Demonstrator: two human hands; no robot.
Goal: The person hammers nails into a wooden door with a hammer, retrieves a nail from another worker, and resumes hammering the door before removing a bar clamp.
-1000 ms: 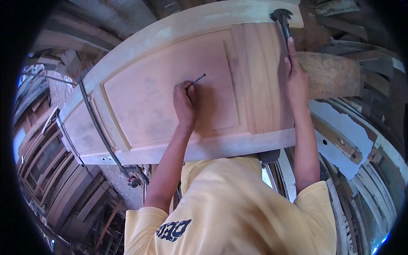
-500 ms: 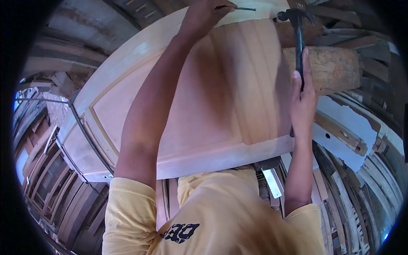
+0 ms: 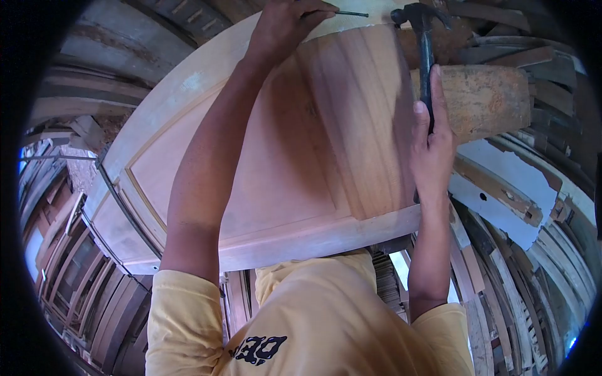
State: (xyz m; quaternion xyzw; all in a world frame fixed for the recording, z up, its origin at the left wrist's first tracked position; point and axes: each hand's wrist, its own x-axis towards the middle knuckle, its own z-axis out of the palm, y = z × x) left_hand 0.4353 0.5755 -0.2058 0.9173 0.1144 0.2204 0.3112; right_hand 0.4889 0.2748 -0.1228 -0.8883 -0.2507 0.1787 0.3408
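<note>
one panel lies beneath left hand (right hand grips hammer)

Pale panelled wooden door, dark bar across one end

Planks crowd the left; slats fan out lower right, near a ragged pale sheet (with a dark hole). Bluish light glints at the right edge.

Black lettering on the yellow shirt, not clearly legible
</note>
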